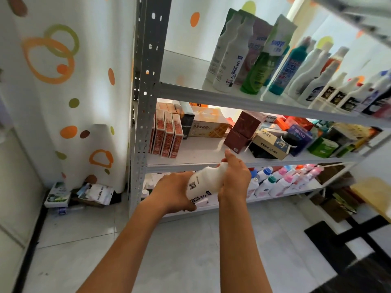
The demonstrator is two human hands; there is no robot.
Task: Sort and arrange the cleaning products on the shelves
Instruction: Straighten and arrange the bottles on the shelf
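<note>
Both hands, left (173, 192) and right (233, 178), clasped round a tilted white "Oil enemy" bottle (204, 183) before grey shelves (243, 98).

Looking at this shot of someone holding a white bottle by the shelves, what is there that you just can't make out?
All in the head view:
- White bottle: its top is wrapped by the right hand, its base by the left hand, so its cap is hidden.
- Small print on the bottle label: too small to read.
- Bottom shelf bottles: labels blurred.
- Top shelf row of bottles: cut off by the right edge.
- Packets on the floor: print unreadable.
</note>
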